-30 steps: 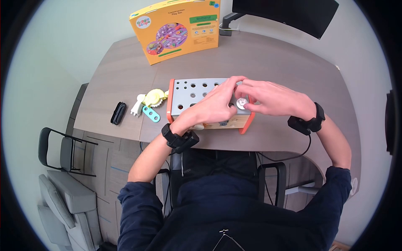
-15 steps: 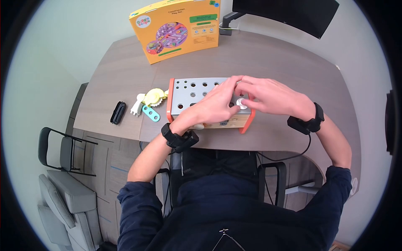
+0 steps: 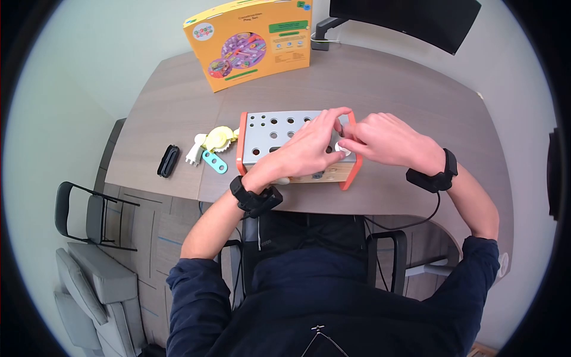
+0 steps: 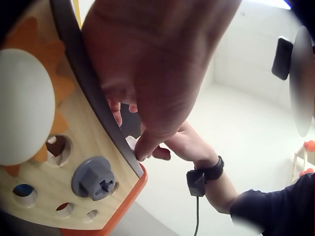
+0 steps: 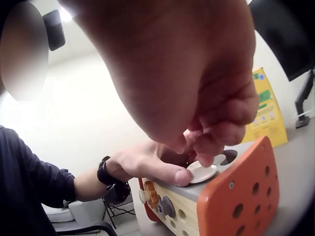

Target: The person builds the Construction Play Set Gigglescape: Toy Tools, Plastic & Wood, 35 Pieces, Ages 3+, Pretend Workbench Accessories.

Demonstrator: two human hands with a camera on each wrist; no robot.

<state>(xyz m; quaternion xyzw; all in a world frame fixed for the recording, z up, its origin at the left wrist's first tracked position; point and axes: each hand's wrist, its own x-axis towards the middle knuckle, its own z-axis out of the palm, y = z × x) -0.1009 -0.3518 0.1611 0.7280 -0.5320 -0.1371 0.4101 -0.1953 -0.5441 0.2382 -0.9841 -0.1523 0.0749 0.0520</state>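
A toy workbench (image 3: 282, 125) with a grey perforated top and orange sides stands before the person. At its right end, a white disc (image 3: 342, 149) lies on the top. The left hand (image 3: 306, 146) reaches over the bench, its thumb at the disc's near edge and its fingers spread beyond. From the right, the right hand (image 3: 395, 140) bends its fingers and thumb around the disc's far and right side. The right wrist view shows the disc (image 5: 202, 173) under a right fingertip, beside the left thumb. A grey bolt (image 4: 93, 179) sits in the wooden front. The hands partly hide the disc.
Left of the bench are yellow toy pieces (image 3: 219, 138), a teal strip (image 3: 215, 162) with holes and a black object (image 3: 168, 160). A yellow box (image 3: 253, 47) stands behind; a monitor (image 3: 410, 21) is at the back right. A cable hangs from the right wrist.
The right hand has shifted slightly right and its fingers have drawn back from the left hand's fingertips, widening the gap there. The left hand has barely moved.
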